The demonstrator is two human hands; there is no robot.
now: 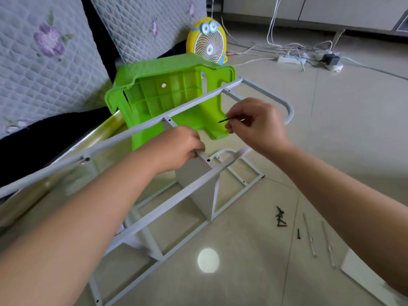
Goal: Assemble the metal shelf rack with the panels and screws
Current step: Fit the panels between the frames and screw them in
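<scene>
A white metal rack lies partly built on the tiled floor. One side frame (154, 208) lies flat, and a second side frame (189, 104) stands raised above it. A white panel (198, 186) stands upright between them. My left hand (178, 149) grips the top edge of that panel. My right hand (256, 122) pinches a black screw (223, 120) by its head, tip pointing left, just below the raised frame's rail. Several loose black screws (280, 217) lie on the floor at the right, one more screw (298, 234) beside them.
A green plastic stool (167, 85) lies on its side behind the rack. A yellow fan (207, 43) stands behind it. A quilted sofa cover (44, 58) fills the left. Cables and a power strip (291, 59) lie far right. Two thin rods (309, 235) rest near the screws.
</scene>
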